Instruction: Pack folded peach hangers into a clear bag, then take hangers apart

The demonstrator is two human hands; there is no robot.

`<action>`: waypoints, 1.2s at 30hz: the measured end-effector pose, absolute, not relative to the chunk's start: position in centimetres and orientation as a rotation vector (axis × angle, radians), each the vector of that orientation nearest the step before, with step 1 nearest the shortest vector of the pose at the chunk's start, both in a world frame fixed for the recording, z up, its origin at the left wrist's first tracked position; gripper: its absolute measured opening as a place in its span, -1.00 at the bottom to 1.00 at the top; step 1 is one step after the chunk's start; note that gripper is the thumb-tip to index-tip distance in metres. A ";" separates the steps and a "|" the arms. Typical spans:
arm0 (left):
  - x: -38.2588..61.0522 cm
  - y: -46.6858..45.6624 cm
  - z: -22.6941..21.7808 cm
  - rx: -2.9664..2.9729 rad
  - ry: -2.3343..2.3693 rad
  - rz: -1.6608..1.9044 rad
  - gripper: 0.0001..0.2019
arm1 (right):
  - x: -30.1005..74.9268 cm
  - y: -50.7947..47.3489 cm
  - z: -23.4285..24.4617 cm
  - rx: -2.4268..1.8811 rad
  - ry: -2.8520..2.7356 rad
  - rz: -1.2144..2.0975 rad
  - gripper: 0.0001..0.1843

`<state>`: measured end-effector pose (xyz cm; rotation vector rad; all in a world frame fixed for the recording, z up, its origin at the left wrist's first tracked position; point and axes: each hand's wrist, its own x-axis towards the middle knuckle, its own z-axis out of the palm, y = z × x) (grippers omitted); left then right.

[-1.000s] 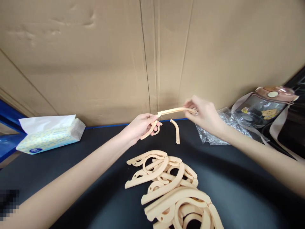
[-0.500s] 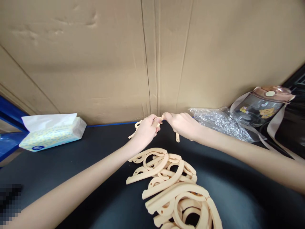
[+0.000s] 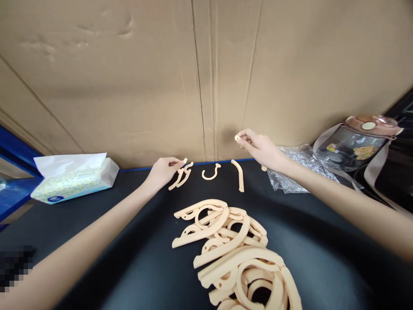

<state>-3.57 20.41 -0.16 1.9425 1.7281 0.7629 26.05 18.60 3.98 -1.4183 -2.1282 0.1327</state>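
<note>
My left hand is at the back of the table, its fingers closed on the end of a beige hanger arm. A second curved hanger arm lies beside it. My right hand is raised in front of the cardboard and pinches a beige hanger piece; only its end with a small hole shows clearly. Between my hands a loose hanger hook and a single curved arm lie on the black table. A heap of folded beige hangers lies nearer to me.
A tissue pack stands at the left. Crumpled clear plastic and a strapped water bottle are at the right. A cardboard wall rises behind the black table. A small beige piece lies near the plastic.
My hands were together at the back middle and have parted: the left went left to the hanger arms, the right rose to the right. The loose hook between them is now in sight.
</note>
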 end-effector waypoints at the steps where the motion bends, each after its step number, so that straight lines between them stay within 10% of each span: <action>1: -4.0 20.6 -0.3 1.951 1.771 0.743 -0.71 | 26.3 18.2 3.9 -1.385 -2.109 0.126 -0.69; 11: -3.1 14.3 1.9 2.090 1.270 -0.055 -0.46 | 29.1 14.2 -0.9 -1.141 -2.477 -0.466 -0.70; 16: -3.5 14.1 1.7 1.889 1.129 -0.127 -0.65 | 29.3 13.4 -2.7 -1.081 -2.604 -0.386 -0.71; 20: -2.6 14.5 3.5 1.829 1.023 0.045 -0.69 | 27.0 12.5 -0.7 -1.111 -2.513 -0.191 -0.71; 26: -0.1 15.4 7.5 1.709 1.170 0.602 -0.72 | 22.2 13.0 4.4 -1.005 -2.010 0.936 -0.65; 32: -0.4 16.1 8.6 1.571 1.073 0.861 -0.77 | 23.0 15.0 6.5 -1.083 -1.857 0.839 -0.55; 36: -0.1 16.0 8.0 1.570 1.043 0.944 -0.73 | 24.1 15.7 7.0 -1.168 -1.990 0.136 -0.65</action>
